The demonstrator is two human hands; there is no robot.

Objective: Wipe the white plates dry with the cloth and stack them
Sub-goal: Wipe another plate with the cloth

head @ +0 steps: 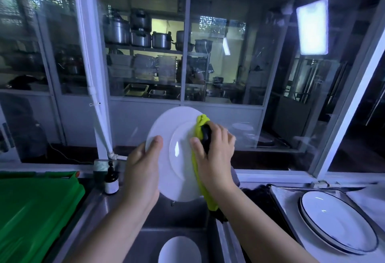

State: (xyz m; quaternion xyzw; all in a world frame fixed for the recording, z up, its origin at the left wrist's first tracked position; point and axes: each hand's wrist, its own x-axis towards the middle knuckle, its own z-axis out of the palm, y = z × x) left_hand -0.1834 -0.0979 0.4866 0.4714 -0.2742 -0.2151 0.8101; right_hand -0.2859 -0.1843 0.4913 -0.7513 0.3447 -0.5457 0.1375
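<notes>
Above the sink (145, 231) my left hand (141, 171) grips the white plate (179, 158) by its rim, my right hand (216, 154) clutches the cloth (203, 120) against it; a stack (337, 221) sits right, another plate (179, 250) waits below

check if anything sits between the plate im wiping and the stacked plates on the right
Nothing visible does. The left hand holds the white plate up over the sink while the right hand presses the yellow-green cloth on it; the stacked dark-rimmed plates lie uncovered to the right, with only the low tray rim between.
</notes>
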